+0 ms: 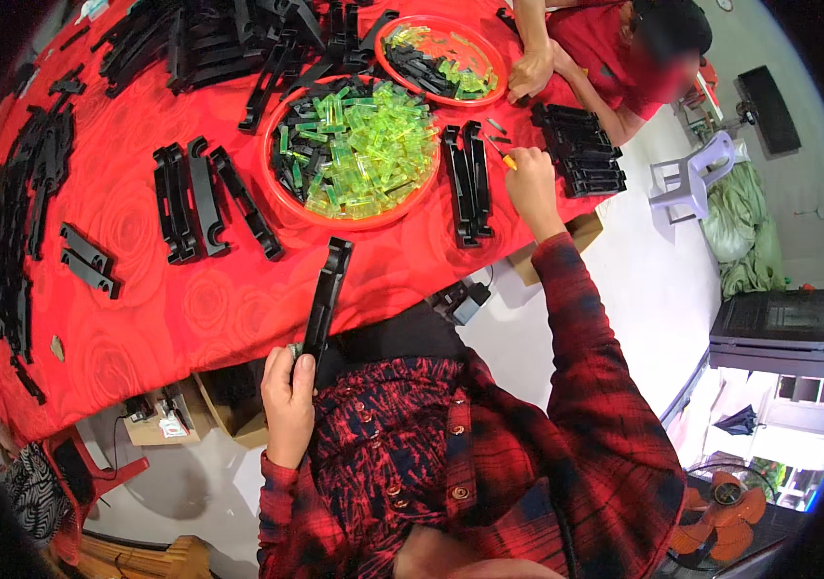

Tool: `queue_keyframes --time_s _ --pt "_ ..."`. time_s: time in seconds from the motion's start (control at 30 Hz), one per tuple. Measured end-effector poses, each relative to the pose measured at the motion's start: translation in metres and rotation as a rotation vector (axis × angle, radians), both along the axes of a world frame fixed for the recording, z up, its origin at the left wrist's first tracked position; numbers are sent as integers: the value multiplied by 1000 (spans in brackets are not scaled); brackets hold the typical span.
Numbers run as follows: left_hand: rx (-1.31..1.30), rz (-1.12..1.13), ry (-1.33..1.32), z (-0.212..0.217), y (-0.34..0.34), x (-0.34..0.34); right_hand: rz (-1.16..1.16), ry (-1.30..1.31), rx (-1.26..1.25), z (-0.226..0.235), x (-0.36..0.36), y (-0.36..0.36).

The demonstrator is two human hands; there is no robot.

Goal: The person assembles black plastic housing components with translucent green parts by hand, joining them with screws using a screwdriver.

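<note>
One black bar, probably light, stiff plastic best held by its edges, slants near frame centre, its lower end pinched in the left hand. Upper right of centre, the right hand grasps a yellow-handled tool.

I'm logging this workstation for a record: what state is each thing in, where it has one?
Held strip: one end in the left grip.
Tool: in the right grip.
Front basin: heaped with green pieces and black pieces.
Rear basin: part-filled, red bottom showing.
Cloth: spread out.
Chair: standing.
Fan: cannot tell whether running.
</note>
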State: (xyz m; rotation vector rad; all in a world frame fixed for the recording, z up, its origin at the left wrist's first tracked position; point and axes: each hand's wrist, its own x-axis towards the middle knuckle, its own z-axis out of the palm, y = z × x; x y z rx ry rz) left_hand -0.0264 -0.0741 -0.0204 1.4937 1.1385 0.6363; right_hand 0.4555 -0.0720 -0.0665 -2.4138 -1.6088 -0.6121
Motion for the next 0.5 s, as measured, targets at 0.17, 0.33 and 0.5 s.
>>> queue_keyframes --time_s 0.17,0.33,0.5 --pt "87 -73 18 6 1 7 -28 188 223 -21 -7 -18" --pt "30 -48 9 -1 -3 3 -19 201 203 -17 -2 -17" --pt "116 -94 -1 -1 -2 6 -29 196 194 3 17 -14"
